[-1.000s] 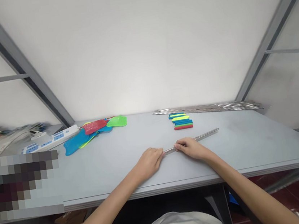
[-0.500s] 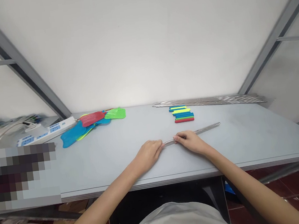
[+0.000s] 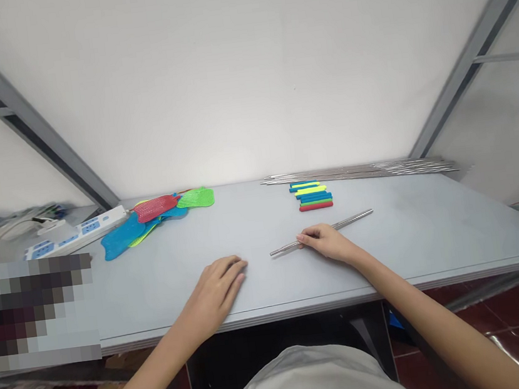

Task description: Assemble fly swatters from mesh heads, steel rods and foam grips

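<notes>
My right hand (image 3: 326,242) pinches a thin metal telescopic rod (image 3: 353,219) near its middle, just above the table. The rod's narrower end points left and its thicker end reaches up to the right. My left hand (image 3: 218,283) is apart from the rod, palm down over the table with fingers loosely stretched and nothing in it. Beyond my right hand lie several coloured handle sleeves (image 3: 316,206) in blue, yellow, green and red. At the back left, perforated plastic fly swatter heads (image 3: 159,208) overlap in a pile.
Several long metal rods (image 3: 361,172) lie along the wall at the back right. A white power strip (image 3: 102,223) with a plug stands at the left. The grey table (image 3: 272,300) ends at its front edge before me. A blurred-out patch covers the far left.
My left hand has let go of the rod's left end and moved left, toward the table's front. My right hand still holds the rod in nearly the same place.
</notes>
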Action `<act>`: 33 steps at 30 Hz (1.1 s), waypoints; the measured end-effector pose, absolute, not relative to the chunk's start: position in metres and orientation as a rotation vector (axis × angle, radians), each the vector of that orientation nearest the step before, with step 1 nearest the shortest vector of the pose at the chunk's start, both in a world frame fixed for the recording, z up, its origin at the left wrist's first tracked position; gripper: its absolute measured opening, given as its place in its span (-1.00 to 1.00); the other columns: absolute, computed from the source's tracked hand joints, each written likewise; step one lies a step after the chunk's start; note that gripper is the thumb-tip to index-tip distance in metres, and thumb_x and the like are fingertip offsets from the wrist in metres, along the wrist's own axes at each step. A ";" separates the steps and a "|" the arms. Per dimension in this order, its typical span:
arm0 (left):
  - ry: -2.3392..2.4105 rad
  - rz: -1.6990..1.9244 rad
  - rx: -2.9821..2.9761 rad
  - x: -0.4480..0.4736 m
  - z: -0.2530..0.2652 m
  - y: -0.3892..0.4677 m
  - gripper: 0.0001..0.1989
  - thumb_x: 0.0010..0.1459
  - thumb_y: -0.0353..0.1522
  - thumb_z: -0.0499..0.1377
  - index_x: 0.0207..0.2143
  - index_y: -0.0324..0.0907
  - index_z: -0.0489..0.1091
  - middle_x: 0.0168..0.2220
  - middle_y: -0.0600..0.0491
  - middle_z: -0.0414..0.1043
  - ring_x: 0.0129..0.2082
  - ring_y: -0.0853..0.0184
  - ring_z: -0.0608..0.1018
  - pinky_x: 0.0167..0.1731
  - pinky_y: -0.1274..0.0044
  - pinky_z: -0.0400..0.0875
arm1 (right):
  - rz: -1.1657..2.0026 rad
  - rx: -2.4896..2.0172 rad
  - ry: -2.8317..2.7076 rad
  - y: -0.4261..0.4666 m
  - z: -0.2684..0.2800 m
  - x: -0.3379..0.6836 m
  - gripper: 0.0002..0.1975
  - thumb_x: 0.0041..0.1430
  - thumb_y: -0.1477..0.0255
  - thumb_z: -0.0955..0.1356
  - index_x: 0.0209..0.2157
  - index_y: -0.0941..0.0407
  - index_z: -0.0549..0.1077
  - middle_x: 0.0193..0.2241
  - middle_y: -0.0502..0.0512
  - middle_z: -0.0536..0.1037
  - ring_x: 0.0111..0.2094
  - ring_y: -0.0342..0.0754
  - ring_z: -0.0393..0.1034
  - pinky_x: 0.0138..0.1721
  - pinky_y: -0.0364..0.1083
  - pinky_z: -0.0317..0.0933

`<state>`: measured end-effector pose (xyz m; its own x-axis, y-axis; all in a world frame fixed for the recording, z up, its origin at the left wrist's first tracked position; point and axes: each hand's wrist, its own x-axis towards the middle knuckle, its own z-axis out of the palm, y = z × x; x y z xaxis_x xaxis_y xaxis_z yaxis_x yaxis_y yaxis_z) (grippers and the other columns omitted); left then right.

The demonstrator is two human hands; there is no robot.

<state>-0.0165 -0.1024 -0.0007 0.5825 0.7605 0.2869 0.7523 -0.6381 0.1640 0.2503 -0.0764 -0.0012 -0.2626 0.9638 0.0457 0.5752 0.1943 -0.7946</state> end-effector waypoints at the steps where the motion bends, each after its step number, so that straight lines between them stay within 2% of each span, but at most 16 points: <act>1: 1.372 0.506 2.778 -0.028 -0.002 -0.101 -0.69 0.12 -0.29 -0.19 -0.11 -0.10 0.16 -0.11 0.01 0.19 -0.12 0.30 0.26 -0.14 0.42 0.16 | 0.907 -1.436 -1.920 -0.077 -0.001 0.250 -0.61 0.01 0.18 0.12 -0.56 0.16 0.37 -0.57 0.01 0.37 -0.50 -0.15 0.18 -0.45 -0.18 0.03; 9: 1.641 0.564 2.830 -0.081 -0.011 -0.091 -0.71 0.10 -0.27 -0.16 -0.19 -0.15 0.21 -0.19 -0.04 0.26 -0.18 0.26 0.31 -0.17 0.38 0.20 | 0.916 -1.422 -1.907 -0.077 0.000 0.251 -0.62 0.01 0.19 0.12 -0.56 0.16 0.38 -0.56 0.01 0.38 -0.49 -0.15 0.20 -0.44 -0.18 0.03; 18: 1.472 0.481 2.859 -0.034 -0.011 -0.107 -0.74 0.11 -0.42 -0.19 -0.18 -0.15 0.19 -0.21 0.00 0.27 -0.21 0.30 0.30 -0.20 0.43 0.18 | 0.904 -1.441 -1.897 -0.077 0.000 0.250 -0.61 0.00 0.18 0.12 -0.57 0.16 0.36 -0.59 -0.01 0.35 -0.52 -0.17 0.17 -0.48 -0.19 0.01; 25: 1.499 0.517 2.812 -0.002 -0.007 -0.086 -0.68 0.13 -0.36 -0.20 -0.08 -0.15 0.13 -0.15 0.00 0.26 -0.18 0.29 0.30 -0.20 0.43 0.18 | 0.908 -1.429 -1.877 -0.078 0.000 0.250 -0.62 -0.01 0.18 0.13 -0.58 0.17 0.37 -0.60 0.00 0.34 -0.53 -0.18 0.16 -0.49 -0.20 0.02; 28: 1.537 0.479 2.782 0.013 -0.009 -0.080 -0.61 0.12 -0.26 -0.20 -0.03 -0.20 0.09 -0.06 -0.04 0.19 -0.07 0.26 0.23 -0.13 0.40 0.12 | 0.931 -1.443 -1.837 -0.078 0.000 0.250 -0.60 -0.02 0.16 0.14 -0.57 0.18 0.38 -0.67 -0.02 0.27 -0.63 -0.22 0.10 -0.57 -0.21 -0.01; 33: 1.282 0.325 2.757 0.037 0.001 -0.111 -0.45 0.08 -0.14 -0.18 0.08 -0.22 -0.13 0.11 -0.05 -0.14 0.09 0.19 -0.06 0.01 0.27 -0.15 | 0.993 -1.436 -1.753 -0.077 -0.002 0.250 -0.58 -0.03 0.14 0.14 -0.51 0.20 0.39 -0.80 -0.10 0.11 -0.76 -0.27 -0.04 -0.68 -0.22 -0.08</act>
<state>0.0367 -0.1108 0.0009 0.6263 0.7637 0.1565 0.7460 -0.6454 0.1643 0.2500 -0.0767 -0.0020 -0.1841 0.9826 0.0231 0.4859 0.1115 -0.8669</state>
